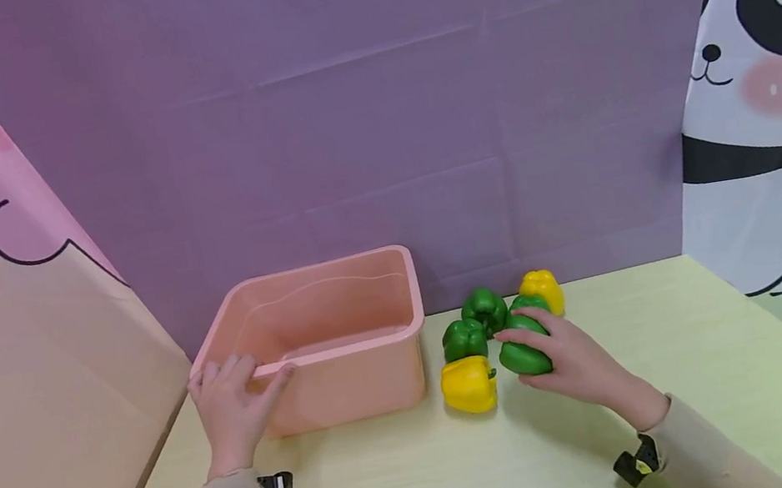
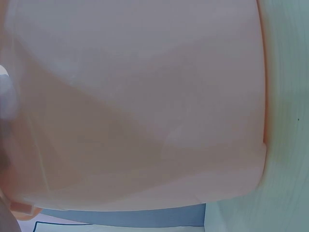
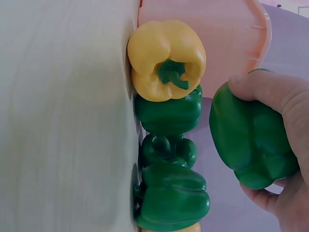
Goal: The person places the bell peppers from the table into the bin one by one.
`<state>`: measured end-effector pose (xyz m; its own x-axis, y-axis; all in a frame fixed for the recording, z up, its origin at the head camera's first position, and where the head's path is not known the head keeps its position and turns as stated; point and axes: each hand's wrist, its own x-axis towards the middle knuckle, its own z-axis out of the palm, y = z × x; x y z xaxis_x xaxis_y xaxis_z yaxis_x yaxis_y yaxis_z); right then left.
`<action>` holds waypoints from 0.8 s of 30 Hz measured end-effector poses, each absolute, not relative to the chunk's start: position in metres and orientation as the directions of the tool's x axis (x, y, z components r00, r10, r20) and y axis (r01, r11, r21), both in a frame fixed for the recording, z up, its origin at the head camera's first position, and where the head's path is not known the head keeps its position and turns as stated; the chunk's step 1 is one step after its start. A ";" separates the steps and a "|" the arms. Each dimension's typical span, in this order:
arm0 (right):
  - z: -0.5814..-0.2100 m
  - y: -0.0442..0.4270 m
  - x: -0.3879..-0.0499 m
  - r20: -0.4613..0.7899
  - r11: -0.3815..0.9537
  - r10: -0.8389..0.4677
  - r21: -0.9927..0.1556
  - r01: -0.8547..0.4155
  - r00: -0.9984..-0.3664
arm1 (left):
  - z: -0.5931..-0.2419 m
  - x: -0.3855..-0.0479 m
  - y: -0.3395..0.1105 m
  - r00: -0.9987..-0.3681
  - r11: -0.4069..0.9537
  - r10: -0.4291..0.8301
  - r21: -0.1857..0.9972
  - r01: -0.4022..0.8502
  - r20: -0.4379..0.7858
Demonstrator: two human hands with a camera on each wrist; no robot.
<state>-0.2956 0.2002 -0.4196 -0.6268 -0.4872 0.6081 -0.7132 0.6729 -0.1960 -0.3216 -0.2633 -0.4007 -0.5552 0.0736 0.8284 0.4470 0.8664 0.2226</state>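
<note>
My right hand (image 1: 567, 357) grips a green bell pepper (image 1: 524, 349), held above the table in the right wrist view with thumb and fingers around its sides. The left hand (image 1: 231, 403) holds the front rim of a pink plastic bin (image 1: 351, 381), fingers over the edge and thumb along it. Just right of the bin lie a yellow bell pepper (image 3: 164, 58) and a green bell pepper (image 1: 463, 339). Behind them sit another green pepper (image 1: 484, 310), one more green pepper (image 3: 174, 195) partly hidden by my right hand, and a second yellow pepper (image 1: 542, 290).
The pale wooden table (image 1: 396, 479) ends at a purple backdrop (image 1: 374, 128) close behind the bin and peppers. A panel with a panda picture (image 1: 778, 93) stands at the right, and a pink and beige panel (image 1: 10, 335) at the left, near the bin.
</note>
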 end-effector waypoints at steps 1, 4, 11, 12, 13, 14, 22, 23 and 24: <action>-0.419 0.201 -0.297 0.613 0.673 -0.494 -0.179 -0.717 -0.617 | -0.401 -0.322 -0.263 -0.551 0.866 0.075 0.219 0.449 0.831; -0.417 0.200 -0.301 0.621 0.667 -0.515 -0.143 -0.731 -0.591 | -0.400 -0.323 -0.263 -0.539 0.866 0.076 0.212 0.452 0.839; -0.407 0.195 -0.306 0.615 0.638 -0.540 -0.145 -0.756 -0.574 | -0.400 -0.322 -0.263 -0.530 0.867 0.075 0.207 0.454 0.845; -0.406 0.194 -0.306 0.609 0.637 -0.537 -0.161 -0.754 -0.583 | -0.400 -0.322 -0.263 -0.529 0.867 0.075 0.206 0.453 0.845; -0.406 0.193 -0.306 0.602 0.636 -0.531 -0.181 -0.750 -0.596 | -0.401 -0.323 -0.263 -0.530 0.869 0.076 0.205 0.451 0.845; -0.405 0.192 -0.305 0.594 0.635 -0.523 -0.208 -0.744 -0.612 | -0.401 -0.322 -0.263 -0.530 0.870 0.075 0.204 0.449 0.845; -0.397 0.185 -0.306 0.552 0.604 -0.499 -0.331 -0.725 -0.668 | -0.402 -0.321 -0.263 -0.542 0.869 0.067 0.218 0.445 0.838; -0.396 0.184 -0.306 0.554 0.598 -0.500 -0.336 -0.728 -0.666 | -0.401 -0.321 -0.263 -0.543 0.868 0.066 0.220 0.445 0.837; -0.395 0.183 -0.306 0.556 0.594 -0.501 -0.338 -0.730 -0.664 | -0.401 -0.321 -0.263 -0.543 0.868 0.066 0.221 0.445 0.837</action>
